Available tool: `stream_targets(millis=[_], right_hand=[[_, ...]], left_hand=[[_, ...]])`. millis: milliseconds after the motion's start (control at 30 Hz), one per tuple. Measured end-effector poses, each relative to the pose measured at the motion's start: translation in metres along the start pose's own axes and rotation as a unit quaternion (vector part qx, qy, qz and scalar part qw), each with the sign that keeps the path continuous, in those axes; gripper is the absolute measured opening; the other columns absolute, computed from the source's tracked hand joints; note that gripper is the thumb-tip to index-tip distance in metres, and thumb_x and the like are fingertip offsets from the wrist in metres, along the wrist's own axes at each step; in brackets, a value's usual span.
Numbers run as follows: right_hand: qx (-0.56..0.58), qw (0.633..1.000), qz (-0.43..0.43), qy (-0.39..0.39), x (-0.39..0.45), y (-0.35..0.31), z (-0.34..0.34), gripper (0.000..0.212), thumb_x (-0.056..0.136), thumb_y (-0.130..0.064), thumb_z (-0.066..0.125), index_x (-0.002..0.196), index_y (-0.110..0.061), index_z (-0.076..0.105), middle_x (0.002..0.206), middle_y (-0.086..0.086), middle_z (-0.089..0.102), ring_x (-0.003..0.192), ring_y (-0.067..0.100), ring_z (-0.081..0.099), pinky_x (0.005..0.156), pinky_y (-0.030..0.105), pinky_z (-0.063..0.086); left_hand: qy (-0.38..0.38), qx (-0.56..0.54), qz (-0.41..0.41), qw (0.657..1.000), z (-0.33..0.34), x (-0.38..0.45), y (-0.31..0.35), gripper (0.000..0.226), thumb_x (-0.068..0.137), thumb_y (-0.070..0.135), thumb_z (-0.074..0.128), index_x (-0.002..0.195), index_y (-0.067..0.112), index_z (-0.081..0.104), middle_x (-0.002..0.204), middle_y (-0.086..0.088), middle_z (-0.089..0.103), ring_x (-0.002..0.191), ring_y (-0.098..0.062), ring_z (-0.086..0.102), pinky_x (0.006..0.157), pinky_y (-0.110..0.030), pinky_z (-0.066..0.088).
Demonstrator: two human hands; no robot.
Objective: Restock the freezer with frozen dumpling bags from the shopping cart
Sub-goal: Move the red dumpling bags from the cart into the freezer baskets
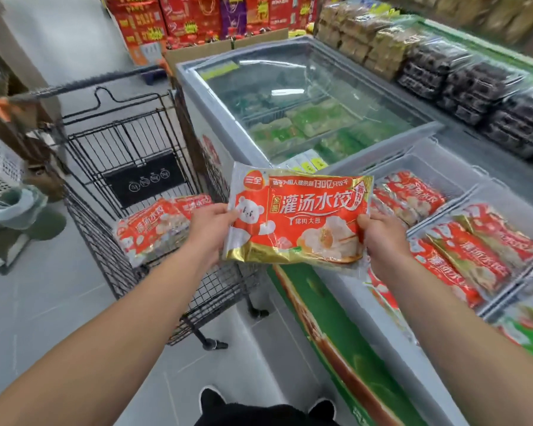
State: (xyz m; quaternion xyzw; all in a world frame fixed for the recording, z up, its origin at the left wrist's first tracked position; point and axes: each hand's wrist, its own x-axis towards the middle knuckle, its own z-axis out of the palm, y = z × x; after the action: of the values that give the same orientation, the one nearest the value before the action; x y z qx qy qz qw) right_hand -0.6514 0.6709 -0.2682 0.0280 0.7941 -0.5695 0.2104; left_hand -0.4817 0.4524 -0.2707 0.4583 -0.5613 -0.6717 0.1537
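both hands hold one red dumpling bag [299, 216] flat and face-up, above the near edge of the freezer [345, 290]: the left hand [211, 230] pinches its left edge, the right hand [379, 233] grips its right edge. more red bags [154, 229] lie in the black wire shopping cart [130, 155] to the left, and others [468, 253] stand in the freezer's open compartments on the right. a glass lid [305, 87] covers the far section.
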Motion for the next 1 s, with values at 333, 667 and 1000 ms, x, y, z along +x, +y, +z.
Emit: stream_targets(millis=[333, 667, 1000], right_hand=[[0.046, 0.996, 0.017, 0.077, 0.080, 0.017, -0.147, 0.014, 0.089, -0.013, 0.060, 0.082, -0.013, 0.072, 0.083, 0.000, 0.072, 0.071, 0.016, 0.064, 0.063, 0.030, 0.052], [0.060, 0.981, 0.053, 0.178, 0.173, 0.023, -0.197, 0.019, 0.081, -0.016, 0.061, 0.064, -0.017, 0.070, 0.072, 0.001, 0.066, 0.075, 0.023, 0.061, 0.069, 0.035, 0.046], [-0.005, 0.951, 0.163, 0.263, 0.253, 0.073, -0.173, 0.029, 0.091, -0.023, 0.058, 0.073, -0.001, 0.066, 0.082, 0.022, 0.067, 0.066, 0.024, 0.053, 0.065, 0.035, 0.037]], left_hand=[[-0.026, 0.060, 0.034, 0.997, 0.185, 0.015, 0.013, 0.004, 0.082, 0.013, 0.074, 0.078, 0.012, 0.074, 0.086, -0.013, 0.076, 0.085, -0.032, 0.074, 0.082, -0.052, 0.060], [-0.111, 0.181, 0.090, 0.973, 0.344, 0.117, 0.033, 0.015, 0.082, 0.021, 0.072, 0.073, 0.009, 0.070, 0.074, -0.007, 0.067, 0.072, -0.020, 0.060, 0.069, -0.039, 0.053], [-0.226, 0.398, 0.078, 0.886, 0.437, 0.218, -0.016, 0.029, 0.087, 0.013, 0.061, 0.059, 0.010, 0.054, 0.053, -0.004, 0.044, 0.054, -0.019, 0.041, 0.056, -0.032, 0.030]])
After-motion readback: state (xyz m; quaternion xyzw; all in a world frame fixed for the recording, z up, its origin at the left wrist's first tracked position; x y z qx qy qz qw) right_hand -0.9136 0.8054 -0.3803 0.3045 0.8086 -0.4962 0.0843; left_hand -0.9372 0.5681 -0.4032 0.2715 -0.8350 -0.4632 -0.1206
